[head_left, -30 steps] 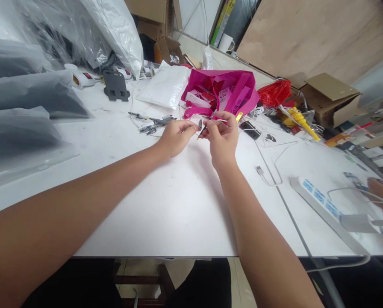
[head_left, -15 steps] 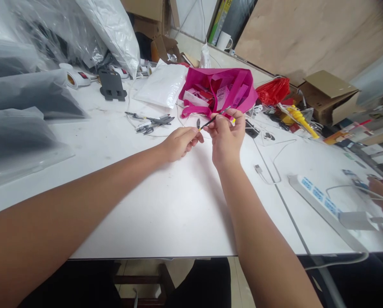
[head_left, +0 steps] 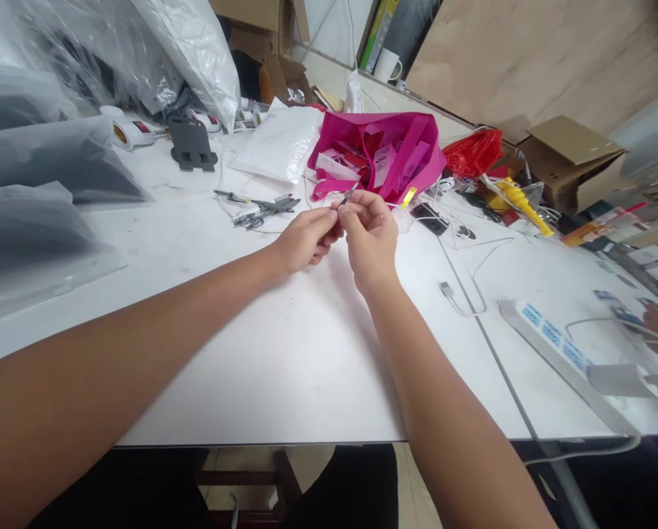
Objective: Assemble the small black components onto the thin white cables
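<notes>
Over the white table (head_left: 252,353), my left hand (head_left: 310,239) and my right hand (head_left: 370,235) meet at the fingertips. Both are closed on a thin dark pen (head_left: 349,194), whose tip pokes out above the fingers; most of it is hidden by them. Left of my hands lies a loose pile of pens (head_left: 263,209). Just behind them stands an open magenta bag (head_left: 431,158) filled with small packets and papers. A small yellow piece (head_left: 409,197) shows by the bag's lower edge, right of my right hand.
A white padded mailer (head_left: 279,143) and a black stand (head_left: 191,143) sit at the back left, near plastic-wrapped packages (head_left: 37,235). On the right are a power strip (head_left: 560,349), a cable, a red bag (head_left: 472,153) and a cardboard box (head_left: 568,165). Another person's hand shows at the right edge.
My right hand has moved left against my left hand, and the long dark piece that stretched between them is now mostly hidden in the fingers. The yellow piece by the bag shows more.
</notes>
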### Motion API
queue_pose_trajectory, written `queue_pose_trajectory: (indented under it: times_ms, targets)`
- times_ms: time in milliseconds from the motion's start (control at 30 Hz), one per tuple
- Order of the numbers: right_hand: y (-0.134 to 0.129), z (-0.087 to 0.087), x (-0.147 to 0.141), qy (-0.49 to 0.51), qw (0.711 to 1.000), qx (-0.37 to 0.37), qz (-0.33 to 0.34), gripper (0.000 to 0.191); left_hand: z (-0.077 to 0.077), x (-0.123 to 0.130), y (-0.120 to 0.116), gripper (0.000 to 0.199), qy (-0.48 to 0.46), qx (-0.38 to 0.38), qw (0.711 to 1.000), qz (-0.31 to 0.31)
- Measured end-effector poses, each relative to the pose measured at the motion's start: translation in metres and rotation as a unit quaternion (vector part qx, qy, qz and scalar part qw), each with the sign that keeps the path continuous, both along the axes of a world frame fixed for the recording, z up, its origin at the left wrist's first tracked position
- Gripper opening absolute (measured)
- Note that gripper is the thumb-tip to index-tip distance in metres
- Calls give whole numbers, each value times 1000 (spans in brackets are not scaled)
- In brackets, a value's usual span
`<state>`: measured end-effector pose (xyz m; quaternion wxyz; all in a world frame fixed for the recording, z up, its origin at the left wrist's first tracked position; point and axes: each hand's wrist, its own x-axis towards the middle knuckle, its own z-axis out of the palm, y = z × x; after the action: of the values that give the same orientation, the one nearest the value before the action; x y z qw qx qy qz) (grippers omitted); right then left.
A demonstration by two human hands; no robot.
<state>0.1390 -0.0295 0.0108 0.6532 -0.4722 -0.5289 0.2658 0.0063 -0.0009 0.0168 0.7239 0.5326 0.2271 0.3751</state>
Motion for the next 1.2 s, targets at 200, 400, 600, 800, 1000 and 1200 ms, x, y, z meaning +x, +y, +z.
queue_pose_trajectory:
  times_ms: [200,400,600,800,1000,1200]
  targets:
    - [-4,8,0,30,999,-26,7,21,2,-1,-1,27,-9,-15,1000,-8]
    - [-2,7,2,61,997,-35,24,23,6,-1,-2,23,-17,-25,999,-14]
    - [-5,10,3,64,997,-44,28,20,6,-1,-1,27,-11,-11,1000,-8]
    - [-5,13,2,73,995,-70,-2,31,6,-2,-1,26,16,-2,1000,-11]
    - [-5,11,1,75,995,-61,3,35,7,-2,-3,27,16,-1,1000,-19]
    - [-7,11,3,88,993,-75,0,35,9,-1,-11,25,32,25,999,-15]
